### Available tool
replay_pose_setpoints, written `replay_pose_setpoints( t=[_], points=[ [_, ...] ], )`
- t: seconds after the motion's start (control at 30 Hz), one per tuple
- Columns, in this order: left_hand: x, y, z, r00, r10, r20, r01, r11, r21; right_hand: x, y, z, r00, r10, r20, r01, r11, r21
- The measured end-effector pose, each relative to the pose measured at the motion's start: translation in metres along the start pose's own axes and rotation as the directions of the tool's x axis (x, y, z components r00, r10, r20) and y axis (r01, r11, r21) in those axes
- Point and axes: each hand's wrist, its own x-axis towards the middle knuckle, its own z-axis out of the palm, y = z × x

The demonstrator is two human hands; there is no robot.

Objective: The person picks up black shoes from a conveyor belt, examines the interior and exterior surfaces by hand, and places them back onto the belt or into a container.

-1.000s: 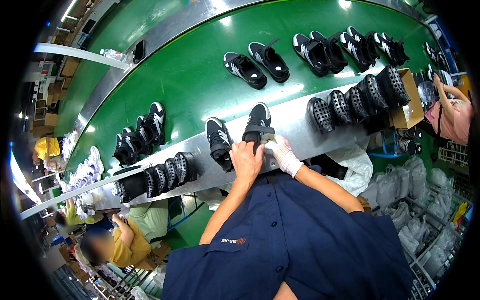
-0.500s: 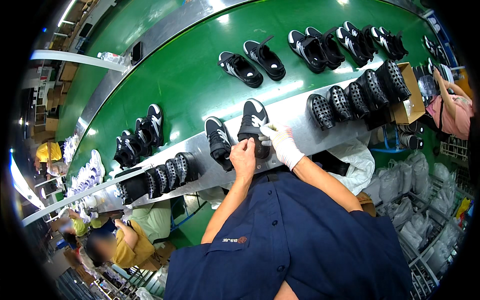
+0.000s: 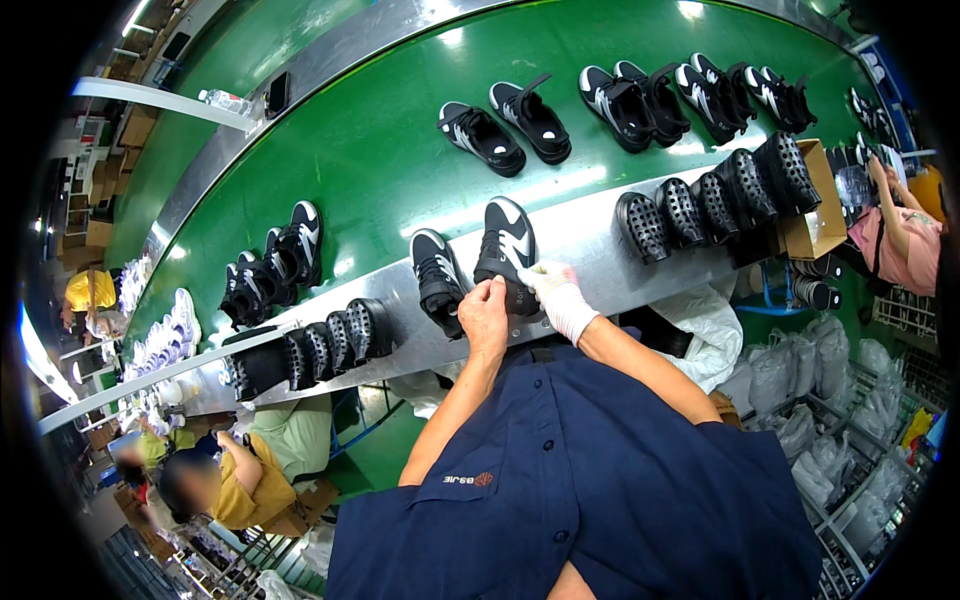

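Navy cloth fills the lower centre of the frame, the shirt of a worker whose two hands meet over a black-and-white sneaker at a shoe line. That sneaker lies at the centre, toe toward the top, on a steel ledge along a green work surface. The bare left hand has its fingertips drawn together in a narrow pinch on the shoe near its ankle opening; the right hand, in a pale glove, touches the same shoe from the right, and from where I stand I cannot tell whether its fingers grip anything. Just left of the pair of hands rests a matching sneaker, toe also up. Black studded forms stand in a row right of centre beside a cardboard box, with a second row of forms at left. More finished-looking sneakers sit across the upper centre and upper right. A bottle and a dark phone lie at upper left. Co-workers appear at both sides, one in a mustard top at lower left, another in a pink top at the right edge
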Motion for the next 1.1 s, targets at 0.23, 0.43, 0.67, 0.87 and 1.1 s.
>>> replay_pose_setpoints(
  t=[0.23, 0.43, 0.67, 0.87, 1.1],
  points=[
    [0.0, -0.006, 0.002, 0.99, 0.139, -0.021, -0.131, 0.964, 0.23, -0.01, -0.017, -0.006, 0.997, -0.076, 0.005, 0.071, 0.907, -0.416],
    [-0.02, 0.011, 0.002, 0.779, 0.552, 0.297, -0.625, 0.717, 0.307, -0.019, 0.001, -0.038, 0.928, -0.306, -0.212, 0.126, 0.794, -0.594],
    [-0.008, 0.016, 0.002, 0.953, 0.225, 0.203, -0.298, 0.812, 0.502, -0.041, -0.019, -0.032, 0.753, -0.645, 0.13, 0.521, 0.465, -0.715],
    [0.007, -0.002, -0.005, 0.949, 0.151, 0.275, -0.271, 0.837, 0.476, -0.029, -0.022, -0.016, 0.581, -0.708, 0.401, 0.627, 0.074, -0.776],
    [0.018, -0.048, -0.001, 0.99, 0.044, 0.137, -0.087, 0.94, 0.329, -0.022, 0.002, -0.019, 0.534, -0.781, 0.324, 0.606, 0.086, -0.791]
  ],
)
